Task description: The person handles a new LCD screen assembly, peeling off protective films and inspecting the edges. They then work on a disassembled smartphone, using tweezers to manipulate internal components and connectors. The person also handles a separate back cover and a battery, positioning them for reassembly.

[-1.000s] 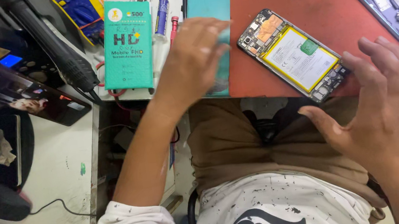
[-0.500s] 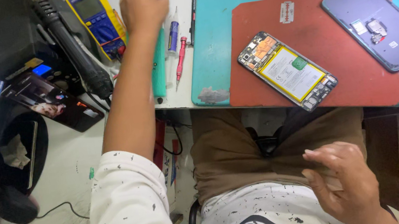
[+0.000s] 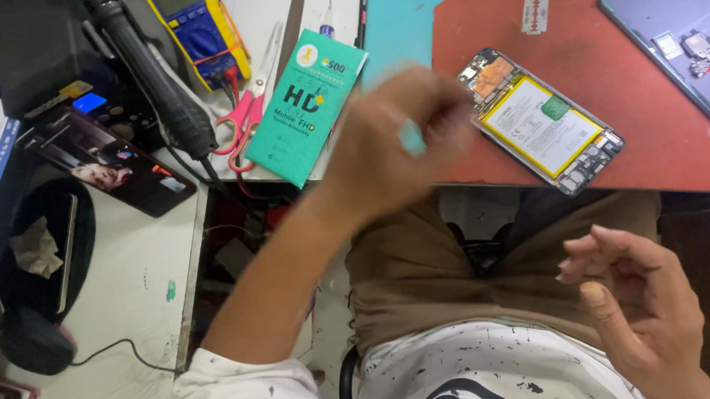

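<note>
- The left hand (image 3: 398, 141) is motion-blurred above the desk edge, fingers curled inward; a small pale teal shape shows at its fingertips, but the blur leaves it unclear whether it grips anything.
- The right hand (image 3: 637, 298) hovers over the lap, palm up, fingers loosely curled and holding nothing.
- Just right of the left hand lies the opened phone (image 3: 542, 120): back removed, a flat yellow-edged battery filling the middle, small circuit boards and metal shields at both ends, set diagonally on the red mat (image 3: 647, 142).
- The mat is smooth, rounded at the corners, and rests on a scuffed turquoise work pad (image 3: 419, 2).
- Farther right of the phone, its glossy grey-blue back cover (image 3: 706, 34) lies inner face up.
- Just left of the left hand sits a flat teal cardboard packet (image 3: 304, 109), touching red-handled scissors (image 3: 240, 123); beyond them, a yellow-and-blue multimeter (image 3: 187, 18).
- Half a second ago the left hand was stretched far forward to the tools by the multimeter; it has since pulled back beside the phone, and the right hand has opened slightly.
</note>
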